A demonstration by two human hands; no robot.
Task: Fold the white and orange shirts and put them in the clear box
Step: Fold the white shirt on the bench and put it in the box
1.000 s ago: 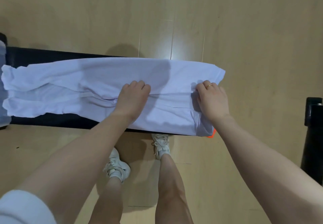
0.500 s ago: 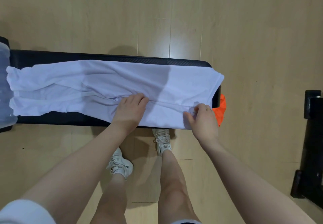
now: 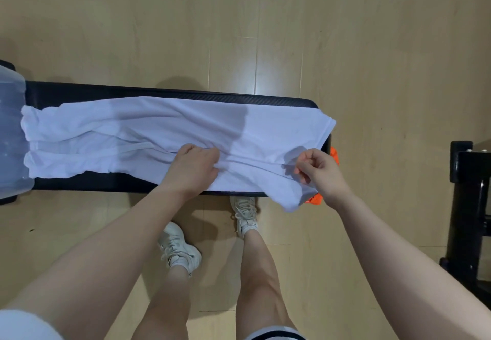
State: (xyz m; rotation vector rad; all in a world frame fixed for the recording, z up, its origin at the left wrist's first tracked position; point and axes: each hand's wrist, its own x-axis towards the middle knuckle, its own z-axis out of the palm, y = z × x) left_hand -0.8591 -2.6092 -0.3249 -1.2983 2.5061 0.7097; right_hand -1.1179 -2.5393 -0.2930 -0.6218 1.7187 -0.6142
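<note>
The white shirt (image 3: 148,132) lies stretched lengthwise along a black bench (image 3: 106,92), folded into a long strip. My left hand (image 3: 194,165) pinches a fold of it near the middle of its near edge. My right hand (image 3: 317,171) grips the cloth at its right end, where a corner droops over the bench's front edge. The orange shirt (image 3: 333,153) is mostly hidden under the white one, with bits peeking out at the bench's right end. The clear box (image 3: 9,137) stands at the bench's left end, cut off by the frame.
The bench stands on a light wooden floor. My legs and white sneakers (image 3: 245,214) are just in front of it. A black metal frame (image 3: 467,207) stands at the right edge.
Both hands have gone from pressing flat on the white shirt to pinching its near edge. The right end now hangs over the bench front, and the orange shirt shows less.
</note>
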